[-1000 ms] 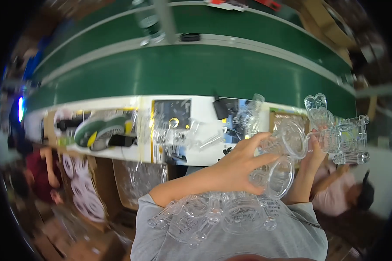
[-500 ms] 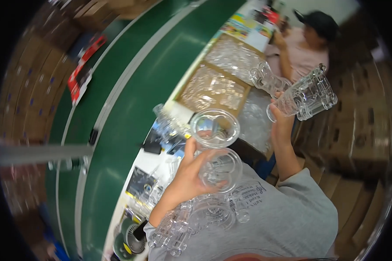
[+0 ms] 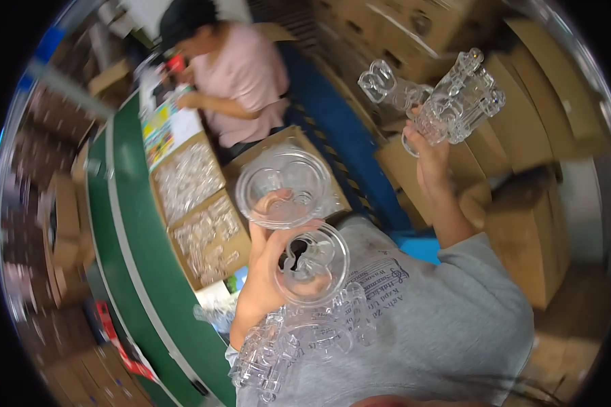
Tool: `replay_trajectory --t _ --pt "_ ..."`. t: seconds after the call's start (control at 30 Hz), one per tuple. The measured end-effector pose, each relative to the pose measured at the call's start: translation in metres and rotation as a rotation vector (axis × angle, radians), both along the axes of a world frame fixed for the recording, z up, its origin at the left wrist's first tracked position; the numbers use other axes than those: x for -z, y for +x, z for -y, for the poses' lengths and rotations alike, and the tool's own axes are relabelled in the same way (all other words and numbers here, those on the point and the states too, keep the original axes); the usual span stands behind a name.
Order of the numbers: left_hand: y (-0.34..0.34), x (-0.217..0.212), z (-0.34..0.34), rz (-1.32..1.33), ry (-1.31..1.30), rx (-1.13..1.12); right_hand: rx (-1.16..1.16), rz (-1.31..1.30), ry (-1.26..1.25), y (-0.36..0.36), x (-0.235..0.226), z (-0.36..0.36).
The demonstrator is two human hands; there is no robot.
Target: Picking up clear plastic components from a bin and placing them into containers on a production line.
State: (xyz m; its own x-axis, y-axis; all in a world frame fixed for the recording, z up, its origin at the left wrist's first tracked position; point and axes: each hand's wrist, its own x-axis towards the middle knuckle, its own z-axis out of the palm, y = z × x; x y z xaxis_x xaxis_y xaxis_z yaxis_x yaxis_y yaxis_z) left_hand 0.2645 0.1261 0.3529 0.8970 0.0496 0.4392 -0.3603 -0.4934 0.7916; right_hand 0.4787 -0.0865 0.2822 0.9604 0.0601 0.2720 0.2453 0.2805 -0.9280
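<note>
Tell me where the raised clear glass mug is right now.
Head view, upper right: the clear glass mug is gripped in the right hand, lifted before stacked cardboard boxes.

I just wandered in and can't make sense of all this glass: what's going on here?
A person in a grey shirt is carrying clear glass mugs. The left hand grips two of them by their rims, with more mugs pressed against the chest. The right hand is raised, holding another cluster of mugs. Beside a green conveyor belt, open cardboard boxes hold more glassware, and another person in a pink shirt works nearby.
</note>
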Motion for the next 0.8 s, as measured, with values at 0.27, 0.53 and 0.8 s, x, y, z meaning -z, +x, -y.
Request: replay_trajectory --t 0.27,0.53,0.8 --pt "0.068 0.038 0.052 -0.068 -0.099 0.586 0.726 -0.097 -0.004 -0.11 0.033 0.167" --pt "0.076 0.06 0.079 -0.037 -0.187 0.889 1.26 -0.244 -0.274 -0.259 0.032 0.238" --pt "0.114 0.05 0.136 0.155 0.205 0.971 1.336 -0.13 -0.166 -0.241 0.04 0.279"
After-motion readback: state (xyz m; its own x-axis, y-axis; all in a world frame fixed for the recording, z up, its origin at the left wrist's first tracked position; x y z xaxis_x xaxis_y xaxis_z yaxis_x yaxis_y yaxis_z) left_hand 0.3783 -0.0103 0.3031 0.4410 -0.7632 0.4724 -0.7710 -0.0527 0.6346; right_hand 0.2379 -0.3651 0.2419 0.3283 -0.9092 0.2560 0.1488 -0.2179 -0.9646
